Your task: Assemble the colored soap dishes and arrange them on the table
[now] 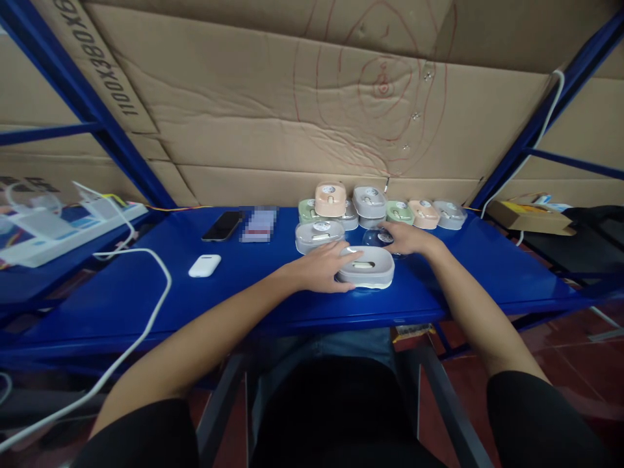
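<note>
My left hand (pixel 322 268) grips the left side of a light grey oval box (pixel 365 272) near the table's front edge. That box has no lid on it, and its recessed top has a slot in the middle. Just behind it, my right hand (pixel 412 238) has its fingers on a clear plastic lid (pixel 373 239) with a round label, low over the table. Behind my left hand stands a grey box with a clear lid (pixel 319 235). Whether the lid in my right hand touches the table, I cannot tell.
More lidded boxes in peach (pixel 330 200), grey (pixel 369 205) and green (pixel 400 213) stand along the back, some stacked. Left on the blue table (pixel 273 299) lie a phone (pixel 222 225), a blurred-out card or screen (pixel 259 224) and a white earbud case (pixel 205 265). A white cable (pixel 158 305) hangs at left.
</note>
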Demonstrator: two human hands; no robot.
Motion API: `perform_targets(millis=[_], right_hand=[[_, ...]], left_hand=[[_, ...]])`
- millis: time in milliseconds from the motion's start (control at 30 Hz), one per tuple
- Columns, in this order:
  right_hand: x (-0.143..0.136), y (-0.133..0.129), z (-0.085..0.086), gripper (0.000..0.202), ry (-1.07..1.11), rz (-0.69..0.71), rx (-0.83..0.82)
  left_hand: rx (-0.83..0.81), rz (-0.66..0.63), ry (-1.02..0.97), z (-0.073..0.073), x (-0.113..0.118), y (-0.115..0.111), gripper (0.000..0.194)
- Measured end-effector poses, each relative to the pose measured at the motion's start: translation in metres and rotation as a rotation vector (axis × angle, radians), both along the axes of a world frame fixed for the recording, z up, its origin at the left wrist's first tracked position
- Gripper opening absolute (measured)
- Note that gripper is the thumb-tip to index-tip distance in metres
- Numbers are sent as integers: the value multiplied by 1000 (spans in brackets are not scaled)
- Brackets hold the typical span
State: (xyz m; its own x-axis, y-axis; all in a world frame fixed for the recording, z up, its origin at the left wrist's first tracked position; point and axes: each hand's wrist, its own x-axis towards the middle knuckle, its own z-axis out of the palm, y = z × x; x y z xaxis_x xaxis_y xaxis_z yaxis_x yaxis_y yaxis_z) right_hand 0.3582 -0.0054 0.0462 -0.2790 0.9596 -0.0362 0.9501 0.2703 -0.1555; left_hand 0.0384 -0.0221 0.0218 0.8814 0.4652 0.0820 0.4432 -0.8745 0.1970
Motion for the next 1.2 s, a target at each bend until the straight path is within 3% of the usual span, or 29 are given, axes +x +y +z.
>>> perform_targets(millis=[200, 400, 500, 600, 733, 867, 1033, 1200], right_hand=[[-1, -1, 3, 77, -4, -16, -1], [8, -20, 24, 94, 80, -53, 241], [6, -35, 35, 87, 260, 118, 288], [-8, -45, 37, 77, 381, 330, 195], [-30, -46, 29, 83, 369, 399, 141], [-39, -44, 23, 86, 370, 409, 167], [-43, -48, 21, 86, 318, 424, 173], [-50, -51, 17, 94, 205, 406, 143]], left_hand=[[13, -17, 68, 5, 1, -3, 83], [32, -31, 74, 8, 3, -8, 80], [39, -44, 67, 7, 4, -11, 75], [25, -55, 21, 3, 3, -9, 73], [-116, -48, -149, -4, -2, 3, 94], [-278, 42, -243, -11, -5, 17, 124], [-371, 51, -341, -19, -3, 22, 140], [-423, 139, -345, -24, -1, 22, 155]])
